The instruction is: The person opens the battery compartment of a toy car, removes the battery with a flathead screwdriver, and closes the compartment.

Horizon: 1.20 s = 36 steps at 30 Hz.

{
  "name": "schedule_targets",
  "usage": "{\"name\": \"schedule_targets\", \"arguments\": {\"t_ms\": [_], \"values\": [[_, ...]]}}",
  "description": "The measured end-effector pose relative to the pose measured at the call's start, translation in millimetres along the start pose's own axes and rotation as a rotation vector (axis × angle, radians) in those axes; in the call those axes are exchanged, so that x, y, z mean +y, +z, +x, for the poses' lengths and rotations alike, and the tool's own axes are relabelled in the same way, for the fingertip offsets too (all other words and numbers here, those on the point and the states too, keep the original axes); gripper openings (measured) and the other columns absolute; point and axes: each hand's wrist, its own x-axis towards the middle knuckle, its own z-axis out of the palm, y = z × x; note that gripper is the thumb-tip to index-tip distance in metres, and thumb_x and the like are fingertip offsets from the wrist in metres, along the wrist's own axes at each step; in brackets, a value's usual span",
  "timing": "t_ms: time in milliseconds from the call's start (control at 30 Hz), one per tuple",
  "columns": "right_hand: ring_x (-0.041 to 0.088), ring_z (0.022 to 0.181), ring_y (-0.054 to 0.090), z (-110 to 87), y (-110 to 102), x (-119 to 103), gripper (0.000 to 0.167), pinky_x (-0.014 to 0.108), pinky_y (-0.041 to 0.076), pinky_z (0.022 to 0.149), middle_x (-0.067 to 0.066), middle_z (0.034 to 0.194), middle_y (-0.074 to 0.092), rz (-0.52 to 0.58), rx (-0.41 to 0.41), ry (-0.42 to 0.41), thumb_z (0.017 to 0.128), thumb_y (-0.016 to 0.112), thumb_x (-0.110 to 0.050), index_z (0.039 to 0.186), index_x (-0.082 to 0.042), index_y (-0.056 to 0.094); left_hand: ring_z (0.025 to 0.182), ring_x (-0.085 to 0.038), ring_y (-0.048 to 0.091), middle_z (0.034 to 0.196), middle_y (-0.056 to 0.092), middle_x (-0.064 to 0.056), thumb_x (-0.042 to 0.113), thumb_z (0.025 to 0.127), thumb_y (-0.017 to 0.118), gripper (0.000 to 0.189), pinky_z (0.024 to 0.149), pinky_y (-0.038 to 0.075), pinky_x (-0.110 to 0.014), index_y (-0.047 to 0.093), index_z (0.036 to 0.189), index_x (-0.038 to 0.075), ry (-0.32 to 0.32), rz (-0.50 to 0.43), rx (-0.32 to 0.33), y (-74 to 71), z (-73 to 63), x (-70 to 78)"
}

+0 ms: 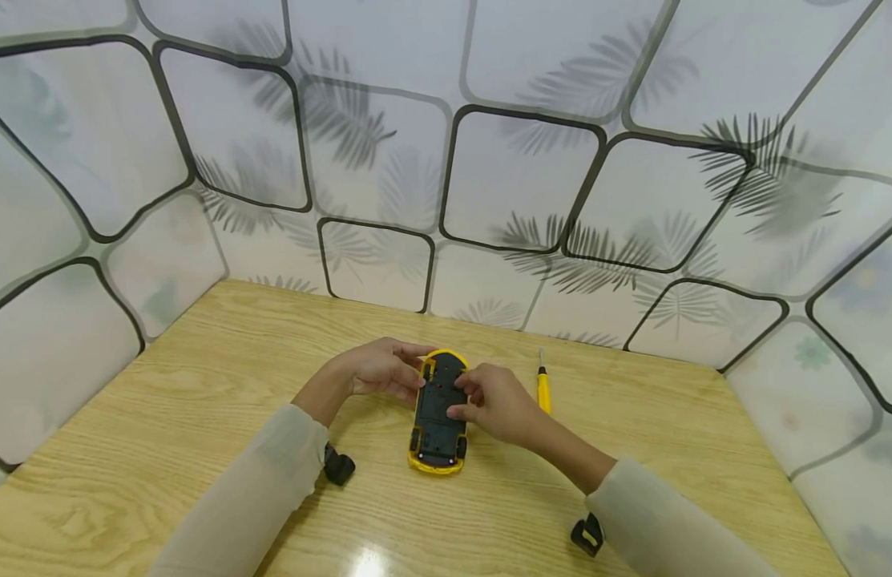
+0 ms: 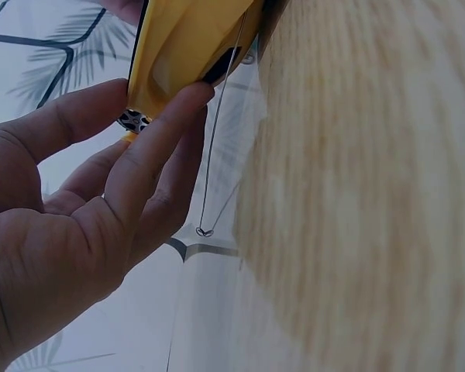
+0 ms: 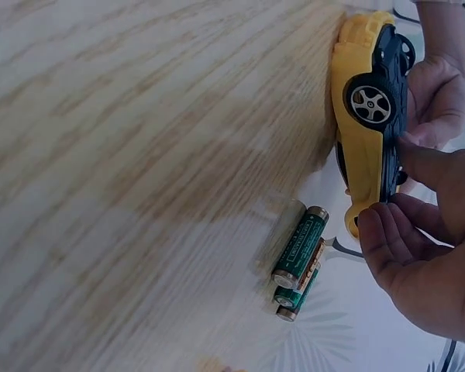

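Note:
A yellow toy car point(image 1: 440, 410) lies upside down, its black underside facing up. My left hand point(image 1: 384, 369) grips the car's left side near its far end. In the left wrist view, the left thumb and fingers point(image 2: 159, 136) close round the yellow body beside a wheel. My right hand point(image 1: 496, 401) holds the right edge, thumb on the black underside and curled fingertips at the side. In the right wrist view, the thumb point(image 3: 426, 163) lies against the black base point(image 3: 390, 147). Several green batteries point(image 3: 301, 246) lie on the table near the right hand, hidden in the head view.
A screwdriver point(image 1: 543, 393) with a yellow handle lies right of the right hand, its shaft pointing away. A thin wire point(image 2: 209, 170) with a looped end shows beside the car. Patterned panels point(image 1: 381, 264) border the wooden table point(image 1: 222, 377). Black wrist-mounted pieces point(image 1: 337, 465) hang below the sleeves.

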Motion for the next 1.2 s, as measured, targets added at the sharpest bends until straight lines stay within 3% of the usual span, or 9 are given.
{"name": "schedule_targets", "arguments": {"t_ms": [267,667,1033,1200], "values": [[0.012,0.076,0.055,-0.5,2.9,-3.1,0.04,0.028,0.051,0.067,0.005,0.092,0.065,-0.08,-0.008,-0.043,0.089,0.083,-0.025,0.116,0.003,0.075,0.115,-0.037,0.067,0.154,0.038,-0.029,-0.012,0.097,0.058,0.076,0.094,0.058,-0.046,0.029,0.163,0.011,0.002,0.004,-0.016,-1.5,0.6,-1.7],[0.014,0.079,0.053,3.2,1.6,-8.2,0.037,0.032,0.05,0.07,0.005,0.095,0.063,-0.181,-0.074,-0.063,0.094,0.078,-0.025,0.117,0.003,0.073,0.122,-0.04,0.062,0.155,0.035,-0.029,-0.011,0.099,0.056,0.075,0.099,0.055,-0.046,0.025,0.164,0.01,0.008,0.006,-0.049,-4.7,-0.3,-2.5],[0.016,0.083,0.058,3.7,3.2,-10.4,0.043,0.032,0.052,0.072,0.009,0.102,0.066,-0.184,-0.064,-0.019,0.095,0.077,-0.025,0.126,0.004,0.07,0.108,-0.033,0.07,0.15,0.043,-0.027,-0.009,0.098,0.06,0.074,0.094,0.058,-0.045,0.031,0.162,0.012,0.001,0.026,-0.002,-6.7,-0.9,-0.8],[0.016,0.082,0.058,3.2,6.5,-14.9,0.036,0.032,0.052,0.071,0.008,0.098,0.066,-0.136,-0.02,-0.066,0.093,0.078,-0.018,0.123,0.002,0.072,0.107,-0.032,0.069,0.151,0.041,-0.027,-0.008,0.097,0.061,0.075,0.094,0.058,-0.045,0.03,0.163,0.012,0.006,0.031,0.0,-8.8,-1.8,0.5]]}}
